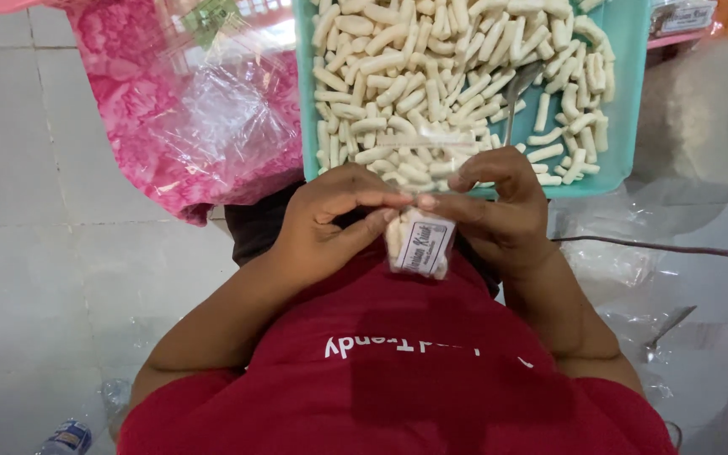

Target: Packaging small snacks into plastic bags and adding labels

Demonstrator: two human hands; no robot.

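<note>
**Two hands pinch a small filled snack packet below a tray of pale sticks**

At the far left, a white tiled floor (61, 253) fills the view, with a small clear plastic bottle with a blue label (67, 438) lying at its lower edge. Above and a little right sits a pink patterned cloth (128, 109), with a crumpled pile of clear plastic bags (221, 118) resting on it.

Near the centre, the person's left hand (330, 221) is closed, thumb and fingers pinching the top of a small clear plastic packet with a white paper label (420, 244). The packet hangs upright between both hands, filled with pale sticks, above the person's red shirt (398, 379). The right hand (499, 206) is likewise clamped on the packet's top edge, its fingertips meeting those of the left.

Just beyond the hands lies a turquoise rectangular plastic tray (625, 101), heaped with short cream-coloured snack sticks (431, 76). A metal spoon (517, 88) rests among them.

At the lower right, a second metal spoon (666, 330) lies on clear plastic sheeting (625, 261), near a thin dark cord (676, 248).
</note>
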